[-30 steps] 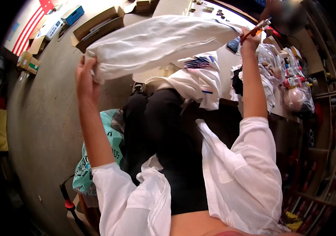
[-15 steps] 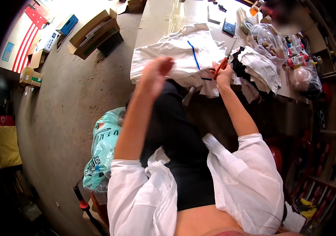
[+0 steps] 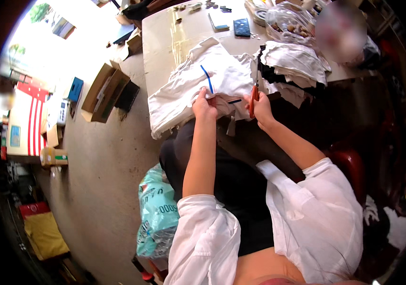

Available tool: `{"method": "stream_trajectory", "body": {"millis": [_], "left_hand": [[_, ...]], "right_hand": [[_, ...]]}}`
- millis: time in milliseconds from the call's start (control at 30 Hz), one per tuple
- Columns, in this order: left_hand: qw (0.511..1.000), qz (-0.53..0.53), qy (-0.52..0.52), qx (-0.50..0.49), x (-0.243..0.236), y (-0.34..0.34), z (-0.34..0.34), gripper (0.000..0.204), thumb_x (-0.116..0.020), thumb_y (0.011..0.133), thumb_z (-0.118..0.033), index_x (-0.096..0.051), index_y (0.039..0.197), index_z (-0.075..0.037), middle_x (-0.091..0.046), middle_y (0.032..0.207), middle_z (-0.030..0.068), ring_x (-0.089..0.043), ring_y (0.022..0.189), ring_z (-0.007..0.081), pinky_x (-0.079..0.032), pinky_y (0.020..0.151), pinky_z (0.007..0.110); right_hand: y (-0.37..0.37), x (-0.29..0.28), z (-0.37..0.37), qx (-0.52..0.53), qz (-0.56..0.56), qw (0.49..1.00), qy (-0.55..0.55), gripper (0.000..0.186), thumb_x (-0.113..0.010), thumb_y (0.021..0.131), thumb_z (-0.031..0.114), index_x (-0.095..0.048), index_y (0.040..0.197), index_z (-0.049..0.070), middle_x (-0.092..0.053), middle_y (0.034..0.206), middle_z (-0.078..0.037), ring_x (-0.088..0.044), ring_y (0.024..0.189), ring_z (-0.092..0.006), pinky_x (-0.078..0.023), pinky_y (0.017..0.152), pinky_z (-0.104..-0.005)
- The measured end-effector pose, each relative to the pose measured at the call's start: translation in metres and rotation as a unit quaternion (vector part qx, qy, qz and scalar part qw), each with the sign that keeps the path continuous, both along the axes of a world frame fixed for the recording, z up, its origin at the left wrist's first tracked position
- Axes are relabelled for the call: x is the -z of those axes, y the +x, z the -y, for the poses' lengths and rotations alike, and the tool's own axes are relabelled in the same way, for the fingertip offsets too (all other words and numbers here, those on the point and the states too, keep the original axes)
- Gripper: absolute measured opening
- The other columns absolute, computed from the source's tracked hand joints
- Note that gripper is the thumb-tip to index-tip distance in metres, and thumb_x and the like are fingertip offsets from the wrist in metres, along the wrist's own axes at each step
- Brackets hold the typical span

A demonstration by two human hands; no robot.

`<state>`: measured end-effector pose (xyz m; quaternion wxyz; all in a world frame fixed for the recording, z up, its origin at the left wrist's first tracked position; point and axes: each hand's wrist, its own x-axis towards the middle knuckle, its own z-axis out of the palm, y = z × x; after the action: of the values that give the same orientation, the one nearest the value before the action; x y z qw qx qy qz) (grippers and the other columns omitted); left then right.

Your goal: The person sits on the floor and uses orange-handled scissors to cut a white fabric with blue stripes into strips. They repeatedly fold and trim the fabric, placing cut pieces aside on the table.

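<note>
A white garment [image 3: 191, 80] with a blue stripe lies spread over the near edge of the table, part of it hanging down toward my lap. My left hand [image 3: 205, 104] is closed on its near edge, just below the blue stripe, thumb on top. To the right, my right hand [image 3: 262, 108] grips scissors [image 3: 253, 99] by their orange-red handles, the blades pointing away from me. Right-hand fingertips lie close to the garment's right edge; whether they also pinch the cloth I cannot tell.
A pile of white and black cloth [image 3: 292, 61] sits right of the scissors. Farther back on the table [image 3: 157, 47] are a dark phone [image 3: 242, 27] and a clear bag of small items [image 3: 288, 23]. An open cardboard box [image 3: 102, 92] and a turquoise bag [image 3: 157, 213] stand on the left.
My left hand has come down from above the garment and taken hold of its near edge. The right hand still holds the scissors. The whole view has shifted.
</note>
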<state>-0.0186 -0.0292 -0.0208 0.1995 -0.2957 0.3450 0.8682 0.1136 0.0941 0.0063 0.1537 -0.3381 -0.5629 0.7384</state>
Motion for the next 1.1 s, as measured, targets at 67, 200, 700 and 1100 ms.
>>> {"method": "stream_trajectory", "body": {"millis": [67,200,700,1100], "left_hand": [[0.999,-0.022,-0.008,0.035,0.001,0.000,0.006,0.008,-0.065,0.084,-0.010,-0.061,0.091,-0.009,-0.063,0.087,0.0027,-0.061,0.079,0.0165,-0.054,0.067,0.028],[0.995,-0.016,-0.041,0.084,-0.002,0.015,0.008,0.012,-0.069,0.081,-0.009,-0.062,0.091,-0.009,-0.064,0.085,0.0025,-0.062,0.075,0.0149,-0.051,0.062,0.026],[0.994,-0.060,-0.049,0.073,-0.019,0.034,0.021,0.015,-0.073,0.077,-0.006,-0.058,0.082,-0.006,-0.063,0.076,0.0049,-0.061,0.066,0.0147,-0.047,0.056,0.023],[0.991,-0.087,-0.065,0.076,-0.010,0.031,0.019,0.012,-0.069,0.076,-0.004,-0.059,0.079,-0.001,-0.062,0.073,0.0064,-0.060,0.062,0.0162,-0.048,0.056,0.025]], "right_hand": [[0.017,-0.003,0.006,-0.029,0.015,0.999,-0.004,0.024,-0.067,0.085,0.022,-0.049,0.087,0.006,-0.052,0.069,0.001,-0.051,0.054,-0.0088,-0.043,0.052,-0.0242],[0.056,-0.027,0.028,-0.107,0.049,0.992,-0.049,0.029,-0.065,0.086,0.033,-0.050,0.085,0.008,-0.050,0.067,0.002,-0.049,0.056,-0.0051,-0.039,0.047,-0.0209],[0.067,-0.022,0.073,-0.276,0.111,0.951,-0.083,0.035,-0.057,0.089,0.044,-0.047,0.098,0.012,-0.046,0.080,0.003,-0.042,0.065,-0.0041,-0.037,0.056,-0.0193],[0.014,-0.020,0.062,-0.278,0.127,0.952,-0.028,0.043,-0.059,0.083,0.052,-0.048,0.099,0.014,-0.044,0.077,0.004,-0.040,0.064,-0.0049,-0.033,0.055,-0.0192]]}}
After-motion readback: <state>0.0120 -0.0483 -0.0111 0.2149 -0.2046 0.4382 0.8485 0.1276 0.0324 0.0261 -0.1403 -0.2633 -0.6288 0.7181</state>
